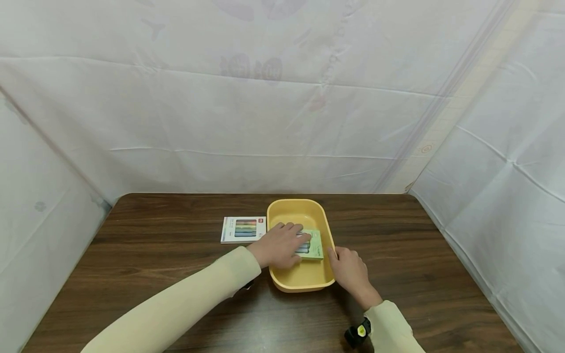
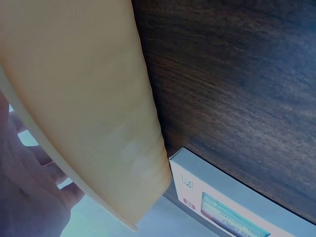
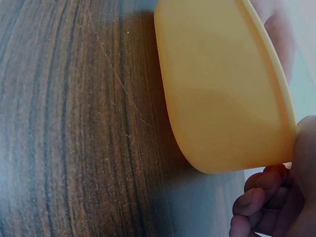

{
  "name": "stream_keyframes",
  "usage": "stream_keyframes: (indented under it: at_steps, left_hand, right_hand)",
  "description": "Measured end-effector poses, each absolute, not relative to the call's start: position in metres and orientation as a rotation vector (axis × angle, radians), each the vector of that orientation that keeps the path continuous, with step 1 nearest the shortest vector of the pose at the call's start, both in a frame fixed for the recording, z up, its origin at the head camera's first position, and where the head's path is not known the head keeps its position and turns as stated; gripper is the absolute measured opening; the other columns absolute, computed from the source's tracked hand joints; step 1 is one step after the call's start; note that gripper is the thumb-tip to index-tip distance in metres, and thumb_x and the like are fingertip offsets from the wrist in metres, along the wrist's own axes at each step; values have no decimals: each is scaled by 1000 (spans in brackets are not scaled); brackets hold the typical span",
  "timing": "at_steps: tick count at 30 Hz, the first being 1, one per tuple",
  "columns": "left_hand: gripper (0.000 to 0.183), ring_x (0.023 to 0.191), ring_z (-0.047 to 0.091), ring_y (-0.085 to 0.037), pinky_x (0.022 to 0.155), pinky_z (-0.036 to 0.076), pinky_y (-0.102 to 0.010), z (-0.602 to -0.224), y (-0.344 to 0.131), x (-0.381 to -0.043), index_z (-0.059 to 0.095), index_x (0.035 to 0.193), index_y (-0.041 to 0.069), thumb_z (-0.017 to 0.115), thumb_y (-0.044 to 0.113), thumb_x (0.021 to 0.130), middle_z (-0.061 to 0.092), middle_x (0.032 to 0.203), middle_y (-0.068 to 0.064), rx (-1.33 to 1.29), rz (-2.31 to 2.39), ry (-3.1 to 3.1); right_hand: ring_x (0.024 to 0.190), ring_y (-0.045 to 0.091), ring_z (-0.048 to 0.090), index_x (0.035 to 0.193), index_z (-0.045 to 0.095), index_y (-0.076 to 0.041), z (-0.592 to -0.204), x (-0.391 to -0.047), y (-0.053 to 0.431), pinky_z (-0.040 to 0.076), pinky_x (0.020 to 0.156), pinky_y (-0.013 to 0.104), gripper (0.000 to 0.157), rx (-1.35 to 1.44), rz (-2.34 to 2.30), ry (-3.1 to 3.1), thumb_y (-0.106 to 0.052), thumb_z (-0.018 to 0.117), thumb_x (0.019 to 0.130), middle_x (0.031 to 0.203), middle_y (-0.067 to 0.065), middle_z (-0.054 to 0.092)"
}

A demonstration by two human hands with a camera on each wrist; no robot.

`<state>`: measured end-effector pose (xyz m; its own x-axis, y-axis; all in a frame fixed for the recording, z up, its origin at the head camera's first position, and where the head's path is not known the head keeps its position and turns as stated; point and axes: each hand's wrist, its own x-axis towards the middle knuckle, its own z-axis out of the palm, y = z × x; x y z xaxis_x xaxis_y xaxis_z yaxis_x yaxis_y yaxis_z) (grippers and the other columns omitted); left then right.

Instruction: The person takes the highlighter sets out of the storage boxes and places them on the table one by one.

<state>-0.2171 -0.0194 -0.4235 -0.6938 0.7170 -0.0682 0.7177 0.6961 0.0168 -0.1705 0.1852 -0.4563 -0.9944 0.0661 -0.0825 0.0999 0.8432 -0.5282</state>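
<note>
A yellow plastic basin (image 1: 304, 282) stands on the table, and a pale green box of markers (image 1: 315, 247) with a clear window is inside it. My left hand (image 1: 284, 245) reaches over the basin's left side and holds the box, its fingers spread across the box's left part and the thumb by the near corner. The left wrist view shows that hand (image 2: 32, 182) behind the rim, with the green box hidden. My right hand (image 1: 350, 269) grips the basin's right rim near the front corner, thumb on top and fingers (image 3: 252, 200) curled outside the wall.
A white box of coloured markers (image 1: 228, 230) lies flat just left of the basin. Underneath is a dark wood-grain table (image 1: 397, 245). Pale printed sheeting (image 1: 265, 122) hangs along the table's back and sides.
</note>
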Motion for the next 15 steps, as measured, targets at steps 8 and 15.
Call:
stream_keyframes:
  at_steps: [8, 15]
  left_hand:
    - [51, 130, 45, -22, 107, 38, -41, -423, -22, -215, 45, 141, 24, 55, 42, 95, 46, 143, -6, 1243, -27, 2844]
    - [48, 129, 45, -23, 107, 37, -41, -421, -25, -214, 48, 139, 24, 55, 41, 94, 47, 141, -6, 1300, -55, 2868]
  right_hand:
    - [46, 15, 46, 64, 49, -13, -456, -171, 186, 34, 44, 27, 43, 130, -856, 2965, -33, 44, 101, 56, 1, 50]
    - [47, 14, 47, 66, 51, -13, -457, -171, 186, 34, 45, 27, 42, 135, -860, 2959, -33, 44, 101, 57, 1, 51]
